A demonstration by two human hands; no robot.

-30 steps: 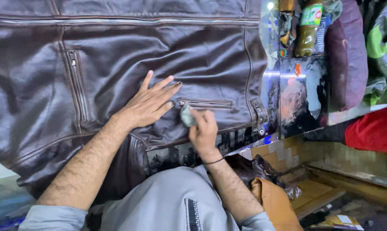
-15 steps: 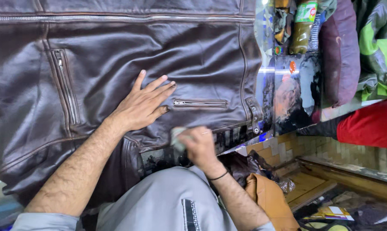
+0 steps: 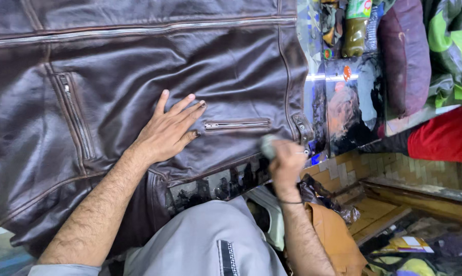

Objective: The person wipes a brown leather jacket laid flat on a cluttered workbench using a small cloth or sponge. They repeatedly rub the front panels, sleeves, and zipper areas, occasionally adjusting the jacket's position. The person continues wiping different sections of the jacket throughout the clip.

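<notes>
Laid out flat on a printed worktop (image 3: 348, 107): dark brown leather jacket (image 3: 139, 66), front up, hem toward the wearer of the camera.

Pinned with the left hand (image 3: 167, 133), palm down and fingers spread, nothing held, fingertips just left of the horizontal zip pocket (image 3: 236, 124).

Gripped in the right hand (image 3: 287, 163), fist closed: a small grey-green pad (image 3: 267, 145), blurred, kind of material not readable. Pressed at the lower right corner of the jacket, at the hem edge, just beside the buckle tab (image 3: 302, 128).

State of the work, as a judgement: leather around the zip pocket and across the centre panel glossy and even, probably already rubbed over. Hem corner in hand now. Left panel around the slanted zip (image 3: 75, 115) not visibly different, so treated or untreated cannot be told.

Against the earlier frames: pad formerly at the left end of the zip pocket, then lower near the hem, now shifted right to the corner. Left hand unmoved, same spread. Jacket not shifted on the worktop.

Nearby, untouched: bottle (image 3: 356, 30) at the far edge, maroon cushion (image 3: 405, 56), red cloth (image 3: 443, 138).
</notes>
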